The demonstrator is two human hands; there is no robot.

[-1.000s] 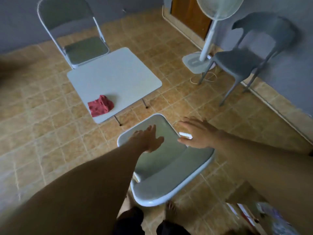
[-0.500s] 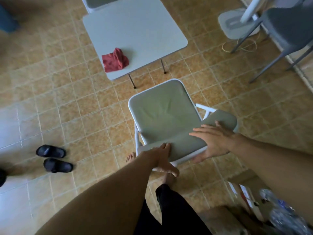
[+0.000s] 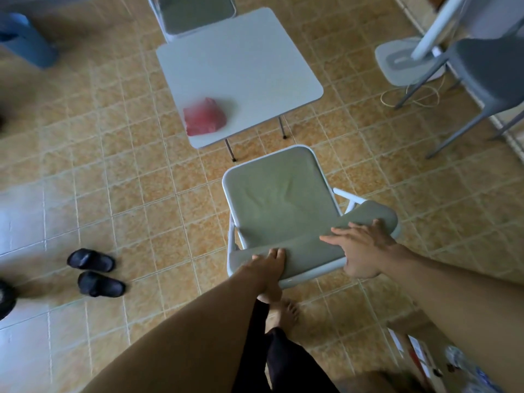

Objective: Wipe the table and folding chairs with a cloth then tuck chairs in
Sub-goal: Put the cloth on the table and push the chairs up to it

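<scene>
You have both hands on the backrest of the near folding chair [image 3: 279, 199]. Your left hand [image 3: 269, 268] curls its fingers over the top rail at the left end. Your right hand [image 3: 364, 251] lays spread fingers across the pad, with the thumb hooked behind the rim (a clamp, not a flat push). The chair stands open on the floor [image 3: 113, 165] just off the desk's [image 3: 255, 46] near edge. Its seat faces the desk, and bare tile shows between the seat front and that edge.

The red cloth [image 3: 204, 116] lies bunched at the desk's near left corner, in neither hand, so this reads as chair handling rather than wiping. A second folding chair [image 3: 195, 12] sits at the far edge. Whether the surfaces are already wiped, the view cannot say. If they are, your next move is a straight slide forward, steering the seat clear of the desk's near legs. If not, let go and reach for the cloth first.
</scene>
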